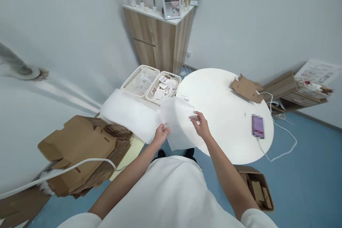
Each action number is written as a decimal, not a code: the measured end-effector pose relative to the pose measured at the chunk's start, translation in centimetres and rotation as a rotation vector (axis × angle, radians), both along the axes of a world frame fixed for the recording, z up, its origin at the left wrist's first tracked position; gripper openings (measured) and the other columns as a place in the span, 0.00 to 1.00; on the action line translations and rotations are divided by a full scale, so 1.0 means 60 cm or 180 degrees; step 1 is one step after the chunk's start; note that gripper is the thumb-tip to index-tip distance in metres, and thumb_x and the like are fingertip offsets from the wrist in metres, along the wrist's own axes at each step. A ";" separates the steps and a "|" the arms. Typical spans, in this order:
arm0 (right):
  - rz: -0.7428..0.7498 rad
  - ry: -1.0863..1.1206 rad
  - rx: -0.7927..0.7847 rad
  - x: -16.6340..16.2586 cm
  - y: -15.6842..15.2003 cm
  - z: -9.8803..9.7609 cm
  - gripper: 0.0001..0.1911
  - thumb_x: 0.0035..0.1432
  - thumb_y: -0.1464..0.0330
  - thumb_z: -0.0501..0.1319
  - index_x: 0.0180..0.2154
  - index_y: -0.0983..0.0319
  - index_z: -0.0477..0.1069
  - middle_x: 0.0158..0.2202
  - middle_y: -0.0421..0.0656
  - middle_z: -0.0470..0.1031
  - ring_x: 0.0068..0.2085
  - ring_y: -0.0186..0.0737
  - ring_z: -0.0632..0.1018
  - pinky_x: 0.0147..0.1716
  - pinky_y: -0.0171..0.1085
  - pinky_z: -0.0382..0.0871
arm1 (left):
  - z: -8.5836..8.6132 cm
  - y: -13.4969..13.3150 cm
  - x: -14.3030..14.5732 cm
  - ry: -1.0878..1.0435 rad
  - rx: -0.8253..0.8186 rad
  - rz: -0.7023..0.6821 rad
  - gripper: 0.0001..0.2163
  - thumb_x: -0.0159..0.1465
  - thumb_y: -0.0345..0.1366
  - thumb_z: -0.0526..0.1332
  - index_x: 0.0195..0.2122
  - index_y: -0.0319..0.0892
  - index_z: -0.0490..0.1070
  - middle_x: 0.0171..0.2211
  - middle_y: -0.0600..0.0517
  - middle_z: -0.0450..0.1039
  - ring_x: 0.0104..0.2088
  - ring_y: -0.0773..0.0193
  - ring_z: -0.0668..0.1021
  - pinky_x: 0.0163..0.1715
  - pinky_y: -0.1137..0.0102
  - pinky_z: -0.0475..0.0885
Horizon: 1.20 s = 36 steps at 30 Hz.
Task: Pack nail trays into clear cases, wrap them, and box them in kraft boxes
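Both of my hands hold a thin white foam sheet (pixel 177 121) over the near edge of the round white table (pixel 221 114). My left hand (pixel 160 135) pinches the sheet's left edge, fingers closed on it. My right hand (pixel 200 124) grips its right edge between thumb and fingers. The sheet hangs slightly crumpled between them. A stack of the same white foam sheets (pixel 128 114) lies just to the left of my left hand.
Two white plastic baskets (pixel 151 82) sit behind the foam stack, one with small packets. A pile of flattened cardboard boxes (pixel 85 153) lies at left. A phone (pixel 258 126) on a cable and folded cardboard (pixel 247 89) rest on the table. A wooden cabinet (pixel 160 39) stands behind; an open carton (pixel 256 185) sits on the floor.
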State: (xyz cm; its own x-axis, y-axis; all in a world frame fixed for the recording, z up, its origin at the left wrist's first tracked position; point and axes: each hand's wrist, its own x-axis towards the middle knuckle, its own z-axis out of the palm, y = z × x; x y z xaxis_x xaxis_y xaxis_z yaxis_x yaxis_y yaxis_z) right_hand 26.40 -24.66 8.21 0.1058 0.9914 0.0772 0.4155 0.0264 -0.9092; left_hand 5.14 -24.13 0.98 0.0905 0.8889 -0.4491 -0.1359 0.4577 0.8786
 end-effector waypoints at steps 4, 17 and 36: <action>-0.0882 0.0223 0.0127 0.099 -0.027 0.012 0.19 0.53 0.63 0.53 0.48 0.59 0.58 0.38 0.45 0.74 0.31 0.37 0.75 0.32 0.39 0.67 | 0.011 0.027 0.115 0.0186 0.0476 -0.0434 0.20 0.51 0.36 0.61 0.46 0.40 0.64 0.27 0.53 0.70 0.25 0.69 0.72 0.30 0.71 0.68; -0.2067 0.0608 -0.0974 0.323 -0.128 -0.163 0.25 0.47 0.63 0.54 0.48 0.62 0.57 0.30 0.40 0.71 0.29 0.37 0.73 0.30 0.37 0.67 | -0.041 0.051 0.331 0.1790 0.0471 -0.1421 0.17 0.50 0.34 0.61 0.43 0.42 0.66 0.27 0.53 0.68 0.34 0.60 0.73 0.39 0.67 0.64; 0.0001 -0.1633 -0.0629 0.316 -0.142 -0.176 0.26 0.50 0.64 0.57 0.52 0.59 0.58 0.61 0.52 0.50 0.61 0.55 0.50 0.53 0.56 0.47 | -0.026 -0.031 0.348 0.3184 0.1840 -0.2906 0.23 0.58 0.38 0.54 0.56 0.49 0.57 0.61 0.49 0.48 0.61 0.52 0.48 0.58 0.57 0.41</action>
